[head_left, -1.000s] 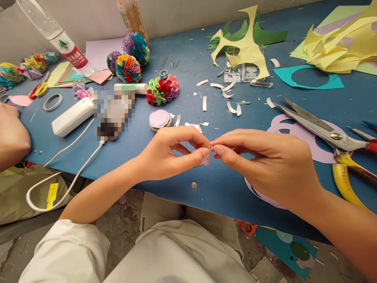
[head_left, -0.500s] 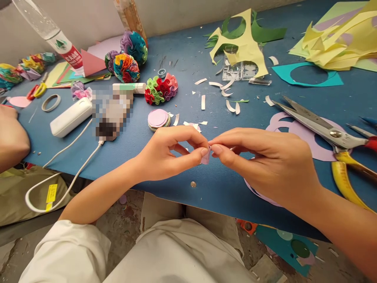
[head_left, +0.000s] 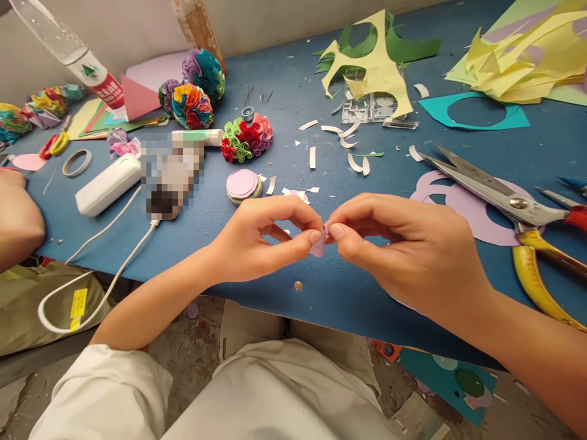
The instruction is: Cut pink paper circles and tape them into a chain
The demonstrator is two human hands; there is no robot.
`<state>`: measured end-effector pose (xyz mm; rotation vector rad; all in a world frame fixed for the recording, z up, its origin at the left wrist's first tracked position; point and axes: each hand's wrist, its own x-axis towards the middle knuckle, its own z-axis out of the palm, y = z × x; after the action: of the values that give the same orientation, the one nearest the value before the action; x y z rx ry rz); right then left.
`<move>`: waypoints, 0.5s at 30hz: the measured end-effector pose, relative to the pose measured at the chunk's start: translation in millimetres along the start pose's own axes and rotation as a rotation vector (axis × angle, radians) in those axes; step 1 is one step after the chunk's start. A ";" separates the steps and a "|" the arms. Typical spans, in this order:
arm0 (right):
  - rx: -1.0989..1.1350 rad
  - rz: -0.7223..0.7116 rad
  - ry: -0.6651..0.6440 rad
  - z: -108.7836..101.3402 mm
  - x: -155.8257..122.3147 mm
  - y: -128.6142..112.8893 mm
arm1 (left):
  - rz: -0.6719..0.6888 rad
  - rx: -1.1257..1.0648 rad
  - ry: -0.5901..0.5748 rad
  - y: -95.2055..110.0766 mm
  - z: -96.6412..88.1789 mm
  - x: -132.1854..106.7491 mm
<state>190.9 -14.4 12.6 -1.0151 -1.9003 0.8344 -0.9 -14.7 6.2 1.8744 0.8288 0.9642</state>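
A small curled piece of light purple paper (head_left: 318,245) is pinched between the thumb and forefinger of my left hand (head_left: 270,241), above the table's front part. My right hand (head_left: 403,244) has thumb and fingertips closed at the upper right edge of the same paper, and the fingertips of both hands nearly meet. Most of the paper is hidden behind the fingers. Just beyond my left hand lies a stack of round paper discs (head_left: 243,186), a pink-purple one on top. A half ball of curled paper (head_left: 246,138) in green, red and pink sits behind the stack.
Large scissors (head_left: 518,203) lie at the right on cut purple paper (head_left: 477,211). White paper scraps (head_left: 312,157) are scattered mid-table. A phone (head_left: 177,177) with a white cable and a power bank (head_left: 109,184) lie left. A person's arm (head_left: 21,214) rests at the left edge.
The right hand's fingers have shifted slightly at the paper's edge, and the paper shows turned a little. The whole view has moved slightly.
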 end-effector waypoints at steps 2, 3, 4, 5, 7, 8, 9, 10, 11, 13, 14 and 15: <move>0.021 0.037 0.008 0.1 -0.6 -0.2 | -0.011 -0.041 0.012 -0.6 0.0 0.2; 0.029 0.050 0.016 0.2 -0.9 -0.2 | -0.017 -0.055 0.026 -0.8 0.1 0.3; 0.035 0.058 0.025 0.4 -1.1 -0.3 | -0.024 -0.065 0.043 -0.9 0.2 0.4; 0.042 0.064 0.030 0.8 -1.3 -0.4 | -0.029 -0.071 0.060 -0.8 0.5 0.4; 0.060 0.070 0.032 1.6 -1.6 -0.7 | -0.041 -0.089 0.083 -0.1 1.3 0.5; 0.071 0.072 0.031 2.0 -1.6 -0.8 | -0.049 -0.101 0.090 0.4 1.8 0.6; 0.082 0.074 0.031 2.4 -1.6 -0.9 | -0.060 -0.113 0.098 0.9 2.2 0.7; 0.093 0.076 0.035 2.5 -1.5 -0.9 | -0.076 -0.124 0.111 1.4 2.4 1.1; 0.102 0.079 0.039 2.5 -1.4 -0.8 | -0.095 -0.135 0.128 1.6 2.4 1.6; 0.111 0.088 0.040 1.5 -0.9 0.0 | -0.127 -0.161 0.174 1.3 1.5 3.2; 0.111 0.091 0.041 0.6 -0.5 0.7 | -0.134 -0.178 0.199 0.7 0.7 4.3; 0.108 0.093 0.043 -0.4 -0.1 1.7 | -0.136 -0.196 0.225 -0.2 -0.2 5.4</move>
<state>191.9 -13.7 11.3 -1.0534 -1.7636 0.9503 1.5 -10.1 7.7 1.5417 0.9451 1.1408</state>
